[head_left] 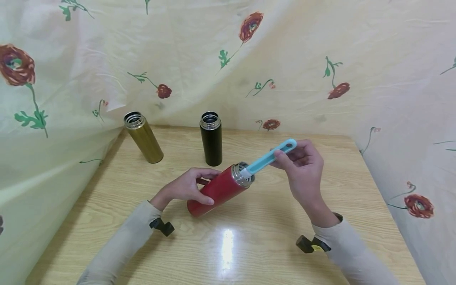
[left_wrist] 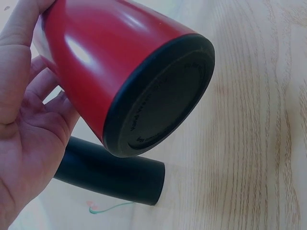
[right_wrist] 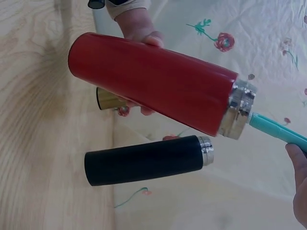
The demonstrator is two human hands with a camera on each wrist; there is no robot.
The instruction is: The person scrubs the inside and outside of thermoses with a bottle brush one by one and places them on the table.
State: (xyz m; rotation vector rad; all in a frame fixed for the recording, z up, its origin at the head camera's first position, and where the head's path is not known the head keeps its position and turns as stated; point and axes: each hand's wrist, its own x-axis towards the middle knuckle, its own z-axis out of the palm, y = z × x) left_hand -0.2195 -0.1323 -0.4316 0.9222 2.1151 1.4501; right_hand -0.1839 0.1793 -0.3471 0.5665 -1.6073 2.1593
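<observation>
My left hand (head_left: 187,185) grips the red thermos flask (head_left: 219,193) around its body. The flask is tilted, its steel mouth up to the right and its black base (left_wrist: 160,98) facing the left wrist view. Between thumb and fingers, my right hand (head_left: 307,174) pinches the light-blue handle of a bottle brush (head_left: 267,160). Its white lower end enters the flask mouth, and the rest is hidden inside. In the right wrist view, the red flask (right_wrist: 158,84) lies across the picture with the blue handle (right_wrist: 276,128) running out of its mouth.
Behind the red flask a black flask (head_left: 212,144) stands upright and lidless on the wooden table (head_left: 285,257). A gold flask (head_left: 146,140), also lidless, stands at the back left. Flower-patterned cloth (head_left: 199,47) hangs behind the table and along both sides.
</observation>
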